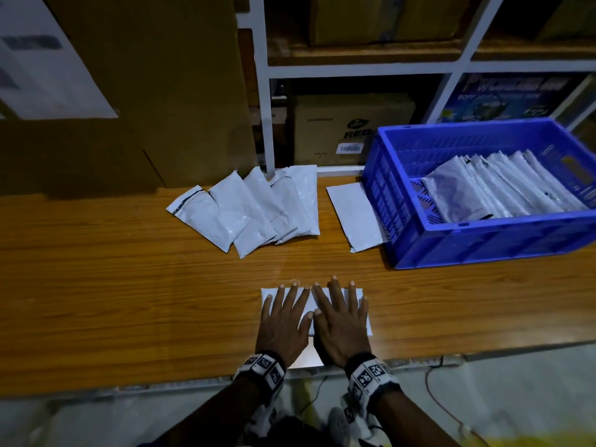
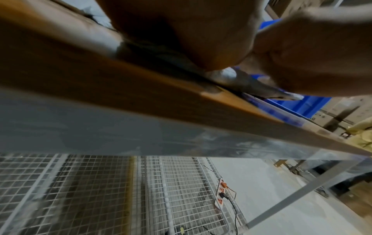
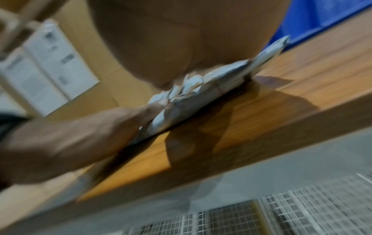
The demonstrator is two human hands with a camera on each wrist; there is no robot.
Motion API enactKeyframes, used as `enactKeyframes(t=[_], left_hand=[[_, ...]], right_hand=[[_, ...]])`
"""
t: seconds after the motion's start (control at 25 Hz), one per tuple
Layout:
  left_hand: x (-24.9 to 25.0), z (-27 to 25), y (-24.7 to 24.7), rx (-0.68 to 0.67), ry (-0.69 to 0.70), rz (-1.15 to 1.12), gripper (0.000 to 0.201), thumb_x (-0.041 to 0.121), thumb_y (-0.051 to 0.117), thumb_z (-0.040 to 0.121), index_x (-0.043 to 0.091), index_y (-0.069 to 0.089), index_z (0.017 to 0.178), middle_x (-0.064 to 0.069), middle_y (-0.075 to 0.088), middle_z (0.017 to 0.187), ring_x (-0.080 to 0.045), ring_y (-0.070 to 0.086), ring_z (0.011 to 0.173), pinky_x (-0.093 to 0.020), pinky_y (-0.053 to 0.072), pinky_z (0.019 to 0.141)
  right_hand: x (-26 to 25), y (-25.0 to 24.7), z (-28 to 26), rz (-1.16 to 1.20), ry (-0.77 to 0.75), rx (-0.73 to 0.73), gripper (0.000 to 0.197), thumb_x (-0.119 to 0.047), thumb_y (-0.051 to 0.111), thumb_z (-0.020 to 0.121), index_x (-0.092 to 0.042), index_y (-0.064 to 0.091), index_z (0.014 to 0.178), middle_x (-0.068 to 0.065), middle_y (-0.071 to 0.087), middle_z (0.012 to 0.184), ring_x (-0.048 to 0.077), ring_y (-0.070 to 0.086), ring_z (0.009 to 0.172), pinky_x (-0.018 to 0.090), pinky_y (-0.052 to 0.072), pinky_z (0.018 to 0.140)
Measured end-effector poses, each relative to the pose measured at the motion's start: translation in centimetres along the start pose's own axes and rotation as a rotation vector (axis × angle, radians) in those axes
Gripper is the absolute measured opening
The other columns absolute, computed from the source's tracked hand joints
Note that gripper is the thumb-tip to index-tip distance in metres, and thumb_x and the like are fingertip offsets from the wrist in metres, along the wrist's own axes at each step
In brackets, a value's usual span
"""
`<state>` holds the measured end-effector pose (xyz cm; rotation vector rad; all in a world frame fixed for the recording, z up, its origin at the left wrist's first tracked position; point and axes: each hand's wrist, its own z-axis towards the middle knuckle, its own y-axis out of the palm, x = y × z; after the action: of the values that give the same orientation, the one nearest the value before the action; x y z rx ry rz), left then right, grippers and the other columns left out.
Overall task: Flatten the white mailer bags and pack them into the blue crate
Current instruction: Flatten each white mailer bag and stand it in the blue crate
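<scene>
A white mailer bag (image 1: 304, 325) lies near the front edge of the wooden table (image 1: 129, 285). My left hand (image 1: 283, 321) and right hand (image 1: 342, 321) press flat on it side by side, fingers straight and spread. The right wrist view shows the bag (image 3: 201, 89) crinkled under my right palm (image 3: 181, 39). Several more mailers (image 1: 254, 208) fan out in a pile at the back of the table. One flat mailer (image 1: 353, 214) lies against the blue crate (image 1: 483, 240) at the right. Several flattened mailers (image 1: 493, 188) lean in a row inside the crate.
A large cardboard sheet (image 1: 145, 91) stands behind the table at the left. A white shelf post (image 1: 267, 124) rises behind the pile, with boxes (image 1: 351, 127) on the shelves. Under the table lie a wire mesh shelf (image 2: 80, 190) and a power strip (image 2: 221, 194).
</scene>
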<state>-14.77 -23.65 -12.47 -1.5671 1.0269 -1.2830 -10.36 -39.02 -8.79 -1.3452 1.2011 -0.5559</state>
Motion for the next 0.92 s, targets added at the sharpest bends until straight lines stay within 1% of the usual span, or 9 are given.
enactKeyframes(t=[0.12,0.2,0.28,0.44,0.6,0.68,0.76,0.84,0.92], left_hand=[[0.3,-0.3,0.0,0.011,-0.008,0.022,0.056,0.047,0.014,0.105,0.032,0.018,0.159,0.006,0.007,0.167,-0.019,0.005,0.154,-0.045,0.004,0.121],[0.2,-0.8,0.3,0.013,-0.007,0.025,0.055,0.045,0.013,0.107,0.033,0.009,0.160,0.006,-0.001,0.168,-0.018,-0.005,0.154,-0.046,0.001,0.122],[0.1,-0.9,0.5,0.025,-0.003,0.024,0.055,0.045,0.012,0.107,0.033,0.002,0.160,0.007,-0.009,0.167,-0.018,-0.011,0.154,-0.047,-0.001,0.123],[0.1,-0.5,0.2,0.023,-0.015,0.038,0.056,0.048,0.010,0.106,0.033,0.005,0.160,0.006,-0.008,0.167,-0.020,-0.008,0.154,-0.049,0.000,0.123],[0.9,-0.5,-0.4,0.032,-0.023,0.051,0.056,0.051,0.013,0.106,0.036,0.007,0.159,0.005,-0.003,0.168,-0.024,-0.006,0.155,-0.056,0.002,0.122],[1.0,-0.8,-0.1,0.019,-0.058,0.011,0.057,0.056,0.005,0.104,0.040,-0.001,0.158,0.009,-0.009,0.167,-0.022,-0.011,0.154,-0.055,0.000,0.121],[0.9,-0.9,0.4,0.009,-0.076,-0.016,0.058,0.063,-0.002,0.101,0.045,-0.008,0.156,0.013,-0.016,0.165,-0.020,-0.018,0.152,-0.053,-0.005,0.121],[0.7,-0.9,0.5,-0.006,-0.064,-0.019,0.060,0.066,-0.001,0.100,0.046,-0.008,0.155,0.014,-0.015,0.165,-0.020,-0.018,0.152,-0.052,-0.007,0.121],[0.6,-0.6,0.5,-0.023,-0.056,-0.011,0.060,0.067,0.008,0.101,0.046,-0.001,0.156,0.012,-0.008,0.166,-0.022,-0.010,0.154,-0.051,-0.004,0.121]], right_hand=[[-0.5,0.9,-0.2,-0.025,0.018,0.011,0.052,-0.048,0.010,0.102,-0.047,-0.003,0.153,-0.009,-0.025,0.161,0.026,-0.029,0.146,0.053,-0.018,0.116],[-0.4,1.8,-0.5,-0.047,0.020,-0.010,0.052,-0.051,0.000,0.101,-0.047,-0.008,0.152,-0.009,-0.026,0.160,0.025,-0.029,0.146,0.055,-0.015,0.117],[-0.2,2.2,-0.5,-0.071,0.023,-0.012,0.053,-0.052,-0.004,0.100,-0.046,-0.009,0.152,-0.008,-0.023,0.162,0.025,-0.026,0.147,0.056,-0.011,0.117],[-0.3,1.9,0.1,-0.079,0.043,-0.044,0.056,-0.052,-0.007,0.096,-0.047,-0.010,0.152,-0.008,-0.023,0.161,0.026,-0.025,0.148,0.055,-0.013,0.117],[0.0,1.5,0.5,-0.053,0.024,-0.105,0.055,-0.048,0.003,0.099,-0.048,-0.019,0.149,-0.009,-0.031,0.158,0.025,-0.032,0.145,0.054,-0.019,0.115],[0.4,1.5,0.7,-0.030,0.005,-0.145,0.055,-0.048,0.004,0.099,-0.049,-0.016,0.150,-0.009,-0.034,0.157,0.025,-0.035,0.143,0.054,-0.022,0.113],[0.8,1.3,1.1,-0.027,-0.017,-0.203,0.060,-0.043,0.003,0.093,-0.050,-0.011,0.150,-0.009,-0.036,0.156,0.025,-0.040,0.140,0.055,-0.025,0.111],[1.3,0.9,1.2,-0.070,-0.046,-0.251,0.065,-0.033,0.014,0.093,-0.046,-0.010,0.152,-0.007,-0.038,0.154,0.027,-0.041,0.139,0.057,-0.023,0.111],[1.7,0.3,1.0,-0.033,-0.050,-0.198,0.066,-0.031,0.025,0.099,-0.044,-0.012,0.152,-0.007,-0.037,0.154,0.027,-0.035,0.143,0.056,-0.017,0.115]])
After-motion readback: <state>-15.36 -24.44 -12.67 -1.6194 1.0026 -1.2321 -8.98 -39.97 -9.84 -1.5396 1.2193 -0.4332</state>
